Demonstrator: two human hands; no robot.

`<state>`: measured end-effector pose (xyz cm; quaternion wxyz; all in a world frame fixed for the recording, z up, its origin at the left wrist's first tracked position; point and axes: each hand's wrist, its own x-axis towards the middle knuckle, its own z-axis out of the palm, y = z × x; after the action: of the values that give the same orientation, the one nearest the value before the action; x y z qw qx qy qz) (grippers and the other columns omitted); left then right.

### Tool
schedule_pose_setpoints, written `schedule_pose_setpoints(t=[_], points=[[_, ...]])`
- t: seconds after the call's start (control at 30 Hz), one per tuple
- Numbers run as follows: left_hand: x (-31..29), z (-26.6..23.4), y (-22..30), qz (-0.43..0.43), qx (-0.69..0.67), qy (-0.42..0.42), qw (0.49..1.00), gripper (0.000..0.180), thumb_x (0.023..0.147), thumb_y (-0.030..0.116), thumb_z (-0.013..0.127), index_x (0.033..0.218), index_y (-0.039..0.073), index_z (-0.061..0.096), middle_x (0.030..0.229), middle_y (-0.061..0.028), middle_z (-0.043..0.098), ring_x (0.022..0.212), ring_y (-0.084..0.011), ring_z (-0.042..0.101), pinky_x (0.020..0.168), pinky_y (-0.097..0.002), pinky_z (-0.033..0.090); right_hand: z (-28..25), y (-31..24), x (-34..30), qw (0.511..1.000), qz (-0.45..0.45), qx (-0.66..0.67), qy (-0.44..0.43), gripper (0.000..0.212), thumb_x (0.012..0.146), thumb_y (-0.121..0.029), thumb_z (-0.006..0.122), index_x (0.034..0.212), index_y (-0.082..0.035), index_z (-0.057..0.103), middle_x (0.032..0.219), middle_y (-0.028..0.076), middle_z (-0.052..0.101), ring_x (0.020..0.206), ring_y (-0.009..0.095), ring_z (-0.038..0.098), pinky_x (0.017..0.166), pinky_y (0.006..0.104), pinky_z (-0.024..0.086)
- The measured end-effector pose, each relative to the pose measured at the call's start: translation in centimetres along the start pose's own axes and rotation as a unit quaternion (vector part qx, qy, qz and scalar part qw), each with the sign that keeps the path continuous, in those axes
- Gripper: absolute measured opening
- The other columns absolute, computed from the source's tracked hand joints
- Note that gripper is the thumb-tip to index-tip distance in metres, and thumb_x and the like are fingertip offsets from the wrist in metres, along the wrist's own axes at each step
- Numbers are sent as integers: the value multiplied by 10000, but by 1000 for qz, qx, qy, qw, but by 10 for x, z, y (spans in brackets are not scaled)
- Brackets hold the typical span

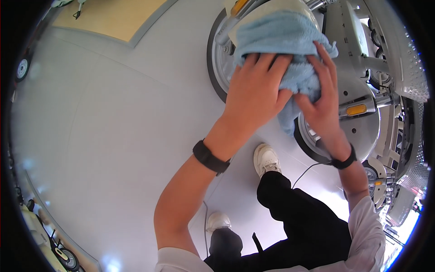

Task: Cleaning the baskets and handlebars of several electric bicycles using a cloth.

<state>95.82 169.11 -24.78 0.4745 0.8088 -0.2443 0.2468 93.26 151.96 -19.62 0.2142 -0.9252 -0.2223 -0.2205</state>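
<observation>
A light blue towel [277,31] lies bunched over the pale, cream-coloured fender [302,7] of a parked scooter, above its wheel [219,59]. My left hand [256,88] has its fingertips tucked beneath a fold of the cloth, and its thumb reaches toward my right hand. On the other side of the bunch, my right hand [324,93] grips the towel with curved fingers. One end of the cloth hangs down between my hands. The towel hides the left fingertips and part of the fender.
Another two-wheeler with a grey body and an orange reflector [356,109] stands close on the right. My shoe [266,158] is near its wheel. A thin cable [308,170] runs along the floor. A tan panel with grey edging [113,20] lies at the far left; more vehicles line the sides.
</observation>
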Motion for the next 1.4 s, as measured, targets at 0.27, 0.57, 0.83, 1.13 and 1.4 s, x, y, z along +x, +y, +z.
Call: schedule_pose_setpoints(t=[0.27,0.57,0.83,1.13,1.4], points=[[116,18,18,-48,54,-79,994,416,868,337,626,1188,73,636,1263,-167,611,1107,-333,608,989,-513,438,-14,54,58,909,265,322,3,466,910,-184,550,1320,31,499,1262,146,568,1137,211,560,1000,308,424],[-20,14,0,21,-18,84,996,404,701,155,648,1094,66,630,1043,-128,629,908,-367,590,771,-470,498,9,-6,-19,998,-53,-38,10,645,712,-72,624,1345,-25,510,1463,198,429,1349,392,408,1120,423,328],[99,33,3,21,100,70,992,360,847,281,613,1108,36,656,1120,-166,674,1017,-338,639,829,-445,529,-1,57,64,895,237,374,57,639,801,-150,544,1400,36,423,1375,192,505,1277,265,479,1095,368,342],[33,16,-5,77,8,40,996,415,715,163,626,1117,62,623,1049,-131,629,928,-375,586,763,-437,506,21,30,-2,993,24,39,113,661,708,-130,646,1340,2,501,1374,233,481,1298,390,445,1092,434,345],[26,8,-15,9,23,48,999,545,690,182,694,1222,88,619,1181,-102,575,931,-375,571,796,-441,496,10,20,47,987,-120,-83,74,587,818,-122,550,1370,51,449,1311,162,558,1208,218,515,1056,333,378]])
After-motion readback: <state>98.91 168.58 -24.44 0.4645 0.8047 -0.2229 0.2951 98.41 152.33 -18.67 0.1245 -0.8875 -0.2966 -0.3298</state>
